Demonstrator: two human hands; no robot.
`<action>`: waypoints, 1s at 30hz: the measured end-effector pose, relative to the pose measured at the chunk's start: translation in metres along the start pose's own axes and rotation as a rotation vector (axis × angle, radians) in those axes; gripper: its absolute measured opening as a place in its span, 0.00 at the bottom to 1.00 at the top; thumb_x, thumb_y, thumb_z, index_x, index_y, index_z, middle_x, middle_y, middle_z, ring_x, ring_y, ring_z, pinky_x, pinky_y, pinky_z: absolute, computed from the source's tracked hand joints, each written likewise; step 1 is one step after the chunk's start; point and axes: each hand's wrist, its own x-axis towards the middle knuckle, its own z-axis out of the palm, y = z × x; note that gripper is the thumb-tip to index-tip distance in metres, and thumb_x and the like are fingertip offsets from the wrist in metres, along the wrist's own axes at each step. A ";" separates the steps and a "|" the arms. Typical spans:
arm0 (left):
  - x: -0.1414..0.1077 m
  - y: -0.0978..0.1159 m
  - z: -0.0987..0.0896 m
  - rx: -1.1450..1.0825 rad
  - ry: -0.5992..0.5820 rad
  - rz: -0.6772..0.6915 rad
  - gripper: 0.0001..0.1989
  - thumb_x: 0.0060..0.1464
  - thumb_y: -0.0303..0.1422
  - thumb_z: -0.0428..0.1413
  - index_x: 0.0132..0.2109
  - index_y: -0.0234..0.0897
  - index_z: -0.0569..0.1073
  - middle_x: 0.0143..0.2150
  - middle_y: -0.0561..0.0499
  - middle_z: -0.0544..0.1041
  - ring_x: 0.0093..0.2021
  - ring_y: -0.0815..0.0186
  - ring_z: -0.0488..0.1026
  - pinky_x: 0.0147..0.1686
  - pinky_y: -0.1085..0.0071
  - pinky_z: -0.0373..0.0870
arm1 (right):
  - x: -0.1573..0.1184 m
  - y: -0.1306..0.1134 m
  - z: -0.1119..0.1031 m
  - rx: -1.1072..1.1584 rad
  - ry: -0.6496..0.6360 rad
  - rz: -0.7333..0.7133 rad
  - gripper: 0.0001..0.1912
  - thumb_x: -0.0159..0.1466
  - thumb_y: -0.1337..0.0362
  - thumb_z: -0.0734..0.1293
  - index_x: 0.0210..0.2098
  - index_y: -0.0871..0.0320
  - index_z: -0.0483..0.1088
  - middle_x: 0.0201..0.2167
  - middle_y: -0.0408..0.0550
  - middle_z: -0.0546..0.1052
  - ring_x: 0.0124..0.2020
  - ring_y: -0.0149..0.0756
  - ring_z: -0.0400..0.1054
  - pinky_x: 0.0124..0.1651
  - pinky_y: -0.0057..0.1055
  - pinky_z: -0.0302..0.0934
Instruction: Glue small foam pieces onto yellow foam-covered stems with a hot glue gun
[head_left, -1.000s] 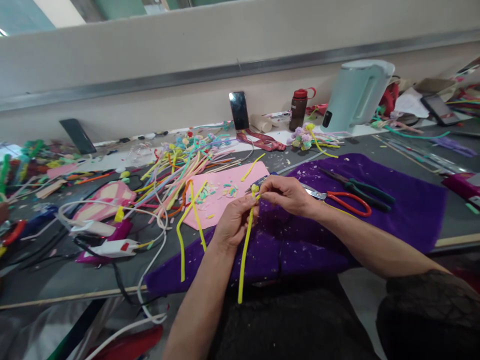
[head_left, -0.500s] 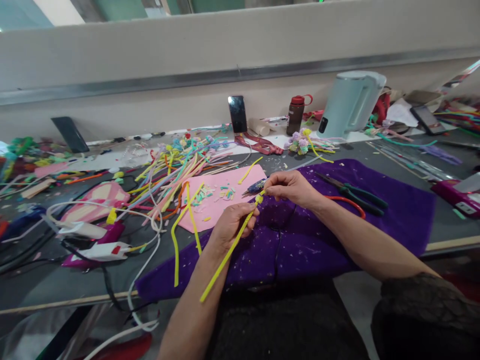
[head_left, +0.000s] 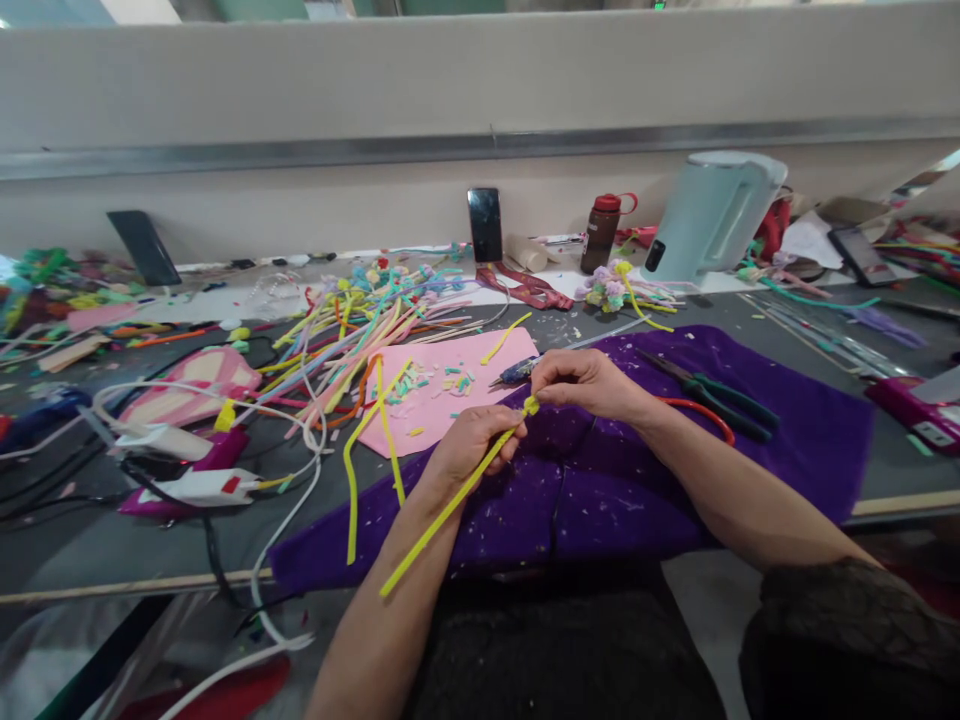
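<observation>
Between my hands is a yellow fuzzy stem [head_left: 450, 507], its long tail slanting down over my left forearm and its upper end bunched into a small knot. My left hand [head_left: 480, 443] pinches it just below the knot. The fingertips of my right hand [head_left: 574, 383] close on the knotted end. Both hands are above a purple cloth [head_left: 600, 490]. Left of them lies a pink sheet [head_left: 442, 407] scattered with short cut pieces, and a blue-handled pointed tool [head_left: 516, 373] lies behind my right fingers.
Green-handled pliers [head_left: 727, 400] rest on the cloth at right. Farther back stand a phone [head_left: 485, 225], a brown bottle [head_left: 600, 235] and a pale kettle [head_left: 709, 220]. Colourful stems [head_left: 360, 350], white cables [head_left: 285, 540] and glue guns [head_left: 195, 487] lie at left.
The long tail of the yellow stem has swung lower and to the left. Both hands remain on the stem, and the knot has turned slightly. The camera view has shifted a little.
</observation>
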 end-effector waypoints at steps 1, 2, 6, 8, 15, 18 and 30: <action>0.000 0.000 0.000 0.006 -0.007 0.005 0.11 0.47 0.35 0.51 0.24 0.32 0.68 0.11 0.58 0.61 0.09 0.78 0.51 0.10 0.80 0.44 | 0.000 0.000 0.000 -0.013 -0.009 -0.006 0.03 0.57 0.67 0.65 0.28 0.61 0.71 0.27 0.44 0.70 0.31 0.28 0.64 0.36 0.27 0.58; 0.000 0.000 0.000 0.011 -0.013 0.013 0.10 0.47 0.35 0.51 0.24 0.32 0.68 0.11 0.58 0.61 0.09 0.78 0.52 0.10 0.80 0.44 | 0.000 -0.001 -0.001 -0.025 -0.020 -0.011 0.03 0.57 0.67 0.65 0.28 0.61 0.71 0.28 0.43 0.70 0.31 0.28 0.64 0.37 0.27 0.58; 0.000 -0.003 -0.001 0.014 -0.016 0.028 0.09 0.47 0.34 0.51 0.25 0.32 0.68 0.11 0.58 0.62 0.09 0.78 0.52 0.10 0.79 0.44 | 0.000 0.000 -0.003 -0.055 -0.069 -0.046 0.04 0.58 0.68 0.65 0.28 0.60 0.70 0.29 0.44 0.71 0.33 0.29 0.65 0.39 0.28 0.58; 0.001 -0.003 -0.001 0.015 -0.009 0.018 0.09 0.46 0.34 0.51 0.24 0.32 0.68 0.12 0.58 0.62 0.09 0.78 0.52 0.10 0.79 0.44 | 0.001 0.002 -0.004 -0.062 -0.082 -0.065 0.04 0.58 0.68 0.64 0.28 0.60 0.70 0.30 0.44 0.71 0.34 0.30 0.65 0.40 0.29 0.58; 0.000 -0.002 -0.001 0.030 -0.035 0.007 0.09 0.45 0.34 0.51 0.24 0.32 0.68 0.12 0.57 0.63 0.09 0.78 0.53 0.09 0.79 0.45 | 0.001 0.003 -0.006 -0.057 -0.139 -0.057 0.04 0.58 0.67 0.65 0.28 0.60 0.71 0.30 0.45 0.70 0.34 0.30 0.63 0.39 0.29 0.58; 0.000 -0.001 -0.002 0.028 -0.043 0.000 0.09 0.45 0.34 0.52 0.24 0.32 0.69 0.12 0.57 0.63 0.09 0.78 0.53 0.10 0.79 0.45 | 0.001 0.003 -0.007 0.005 -0.154 -0.014 0.05 0.58 0.66 0.65 0.28 0.60 0.70 0.31 0.45 0.69 0.33 0.30 0.63 0.36 0.28 0.58; -0.001 -0.001 -0.002 0.038 -0.055 0.010 0.09 0.44 0.33 0.52 0.24 0.32 0.69 0.11 0.57 0.64 0.09 0.77 0.54 0.10 0.78 0.46 | 0.001 0.004 -0.006 0.045 -0.178 0.005 0.04 0.57 0.66 0.66 0.27 0.60 0.71 0.34 0.46 0.70 0.36 0.32 0.63 0.40 0.31 0.57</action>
